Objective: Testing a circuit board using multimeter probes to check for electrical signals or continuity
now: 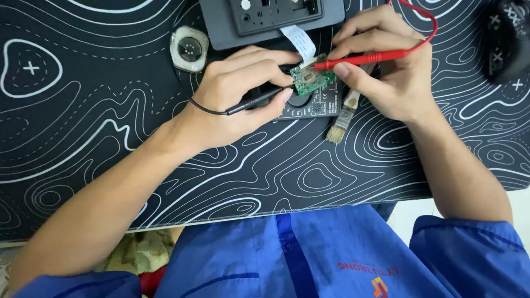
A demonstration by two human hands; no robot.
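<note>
While two hands [310, 81] probe, seemingly one board [311, 79]

Two bare forearms reach up from the bottom of the view, w/ blue short sleeves at the upper arms. Left hand [235, 90] lies palm down, knuckles up, wrist straight; thumb & index fingers [273, 68] are pinched together toward the centre, other fingers curled under. Right hand [386, 66] angles in from the right, wrist bent slightly inward, thumb & index finger pinched tight, remaining fingers folded behind. Both sets of fingertips meet close together, nearly touching, between the hands.
</note>
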